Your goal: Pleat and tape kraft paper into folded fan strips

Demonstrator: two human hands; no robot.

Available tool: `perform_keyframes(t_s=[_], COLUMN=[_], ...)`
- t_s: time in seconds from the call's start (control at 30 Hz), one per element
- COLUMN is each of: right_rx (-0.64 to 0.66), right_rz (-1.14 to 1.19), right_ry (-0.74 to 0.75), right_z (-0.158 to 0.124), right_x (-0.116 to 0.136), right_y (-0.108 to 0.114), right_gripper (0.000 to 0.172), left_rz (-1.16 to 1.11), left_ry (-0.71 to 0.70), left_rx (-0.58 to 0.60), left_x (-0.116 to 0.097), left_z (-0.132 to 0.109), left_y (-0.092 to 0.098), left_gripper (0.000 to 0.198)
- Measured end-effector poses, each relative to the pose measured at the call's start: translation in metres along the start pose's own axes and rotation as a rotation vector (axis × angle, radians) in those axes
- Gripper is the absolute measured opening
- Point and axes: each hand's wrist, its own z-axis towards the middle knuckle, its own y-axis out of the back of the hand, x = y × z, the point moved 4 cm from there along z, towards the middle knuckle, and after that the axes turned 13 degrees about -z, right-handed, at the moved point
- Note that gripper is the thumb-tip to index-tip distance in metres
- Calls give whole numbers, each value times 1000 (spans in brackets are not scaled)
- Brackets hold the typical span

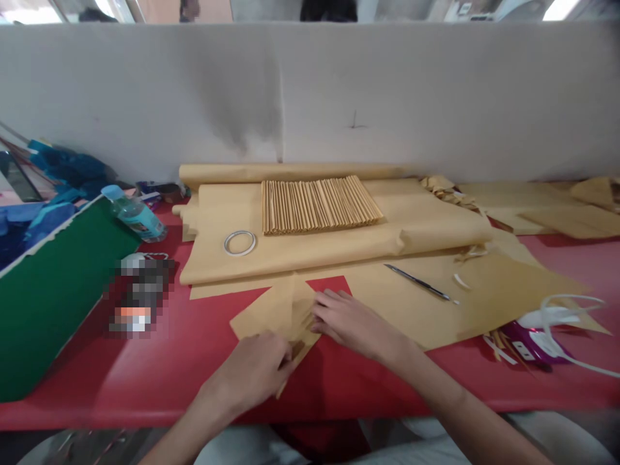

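A piece of brown kraft paper (271,310) lies on the red tabletop in front of me, its near right edge folded into narrow pleats. My left hand (264,365) is closed on the lower end of that folded edge, fingers curled under. At the upper end of the fold, my right hand (339,320) presses with bent fingers, gripping the paper's edge. Just beyond, a pleated stack of brown paper (320,205) rests on larger kraft sheets (334,248). A roll of white tape (239,243) lies left of it, and a craft knife (419,282) to the right.
On the left stand a green box (62,290) and a tilted plastic bottle (134,214), with a blurred-out object (140,294) nearby. A purple device with a white cable (537,342) sits at right. Crumpled paper scraps (448,190) lie farther back, before a white partition (411,97).
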Motion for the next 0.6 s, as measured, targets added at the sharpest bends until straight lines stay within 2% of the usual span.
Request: perform_keyframes(t_s=[0.07,0.2,0.23,0.37,0.5,0.6], right_rx=[-36,-63,-65,-76,-68,-70], right_rz=[46,285,345,481,535,553], right_ry=[9,-25,-41,-78,-84,-87], right_z=[3,9,10,12,13,11], right_x=[-6,-22,-26,-32,-32,-33], right_y=[-2,-13,-16,-24,-25,-24], right_gripper=[11,17,18,20,19,20], left_rz=[-29,-51,-30,126,266,288], left_ry=[-23,-112,-165,-410,-572,-601], left_rx=[38,-68,-96,-140,-157,-167], left_x=[-2,0,2,12,23,28], left_z=[0,3,3,2,3,4], left_y=[-7,-10,-10,-10,-14,-15], left_gripper=[25,10,13,46,48,47])
